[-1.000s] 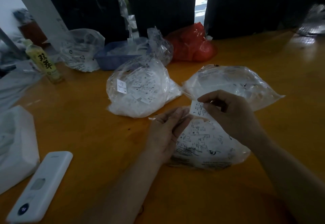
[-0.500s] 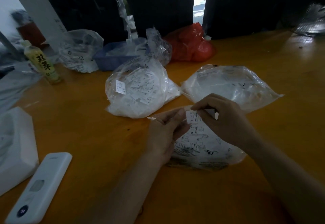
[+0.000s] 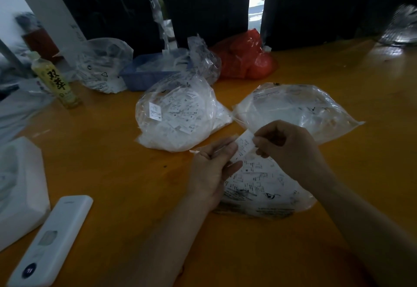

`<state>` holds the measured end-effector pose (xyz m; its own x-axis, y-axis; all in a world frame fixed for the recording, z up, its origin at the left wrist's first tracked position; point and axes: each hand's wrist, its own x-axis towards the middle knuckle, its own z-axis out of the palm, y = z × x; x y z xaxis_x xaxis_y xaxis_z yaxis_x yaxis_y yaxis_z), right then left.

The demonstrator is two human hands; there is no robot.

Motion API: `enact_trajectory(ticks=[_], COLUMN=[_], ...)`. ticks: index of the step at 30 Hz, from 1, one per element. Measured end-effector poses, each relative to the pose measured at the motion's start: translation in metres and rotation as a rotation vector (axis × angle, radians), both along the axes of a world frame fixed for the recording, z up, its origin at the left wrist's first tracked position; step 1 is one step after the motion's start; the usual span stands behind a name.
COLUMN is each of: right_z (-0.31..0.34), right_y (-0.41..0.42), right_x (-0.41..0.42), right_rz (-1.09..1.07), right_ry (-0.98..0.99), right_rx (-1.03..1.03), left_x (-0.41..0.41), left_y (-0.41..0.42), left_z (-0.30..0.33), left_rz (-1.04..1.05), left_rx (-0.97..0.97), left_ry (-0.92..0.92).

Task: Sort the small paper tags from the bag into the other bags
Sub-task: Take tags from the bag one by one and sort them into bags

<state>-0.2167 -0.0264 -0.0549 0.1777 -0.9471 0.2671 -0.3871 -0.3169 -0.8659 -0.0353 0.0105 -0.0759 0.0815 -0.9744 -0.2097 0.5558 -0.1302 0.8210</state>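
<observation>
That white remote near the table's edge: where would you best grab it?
Probably across the middle of the white remote, fingers on its two long sides, coming from above. It lies flat on the orange table, long and narrow, with bare table on its right side; the white foam block crowds its left.

1. An orange wooden table (image 3: 112, 174) carries everything; its far right part shines with reflected light.
2. A white remote control (image 3: 50, 240) lies at the near left, with a small display window and a dark round button at its near end.
3. A white foam block (image 3: 21, 187) sits just left of the remote control, partly cut off by the edge.
4. A yellow-green drink bottle (image 3: 55, 81) with black characters on its label stands at the far left.
5. A blue plastic basket (image 3: 146, 77) sits at the back, with clear plastic in it.
6. A red plastic bag (image 3: 246, 59) lies to the right of the basket; dark curtains (image 3: 203, 4) hang behind, with a bright gap between them.
</observation>
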Motion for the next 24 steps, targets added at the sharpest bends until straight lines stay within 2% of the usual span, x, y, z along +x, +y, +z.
enact_trajectory(ticks=[8,13,14,17,20,22,24], right_z=[-0.004,-0.006,-0.005,0.000,0.002,0.000,0.000], right_y=[0.008,0.005,0.004,0.001,-0.001,-0.004,-0.011], right_x=[0.013,0.011,0.009,0.004,0.000,-0.002,-0.007], right_rz=[0.140,0.060,0.041,0.008,0.025,-0.016,-0.126], right_ry=[0.141,0.122,0.094,-0.021,-0.094,-0.048,0.069], right_rx=[-0.016,-0.038,-0.042,-0.028,0.019,-0.012,-0.117], left_x=[0.002,-0.001,0.000,0.008,0.015,0.026,0.047], left_y=[-0.002,-0.001,0.000,0.002,0.001,-0.009,-0.027], left_z=[-0.001,0.000,0.001,0.004,0.011,0.020,0.035], left_rz=[0.032,0.037,0.040,0.103,0.157,0.253,0.443], left_rx=[0.071,0.004,-0.039,-0.211,-0.362,-0.447,-0.448], left_ry=[0.072,-0.045,-0.137,-0.636,-0.882,-1.043,-1.237])
